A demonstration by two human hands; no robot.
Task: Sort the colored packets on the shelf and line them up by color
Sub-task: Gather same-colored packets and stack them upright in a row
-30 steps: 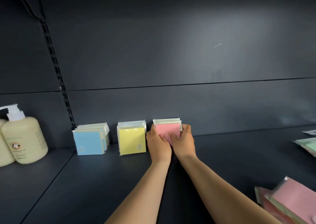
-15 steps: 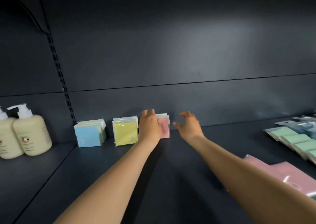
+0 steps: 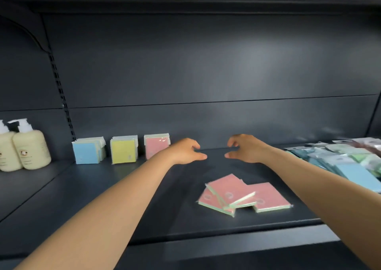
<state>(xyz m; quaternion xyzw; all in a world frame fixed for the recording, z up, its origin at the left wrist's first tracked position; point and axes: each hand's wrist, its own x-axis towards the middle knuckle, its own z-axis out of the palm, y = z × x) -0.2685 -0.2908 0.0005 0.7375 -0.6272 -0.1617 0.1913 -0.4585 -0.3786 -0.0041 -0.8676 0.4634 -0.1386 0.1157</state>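
Three upright rows of packets stand against the back wall: blue packets, yellow packets and pink packets. Several loose pink packets lie flat and overlapping on the shelf near its front edge. A mixed heap of blue and green packets lies at the right. My left hand and my right hand hover above the shelf, facing each other, fingers loosely curled, holding nothing. Both are right of the pink row and beyond the loose pink packets.
Two cream pump bottles stand on the neighbouring shelf section at the far left. A slotted upright divides the sections. The dark back wall rises behind the rows.
Both hands have let go of the upright pink row and moved right, away from it. The view has swung right and down, bringing the loose pink packets and the heap into sight.
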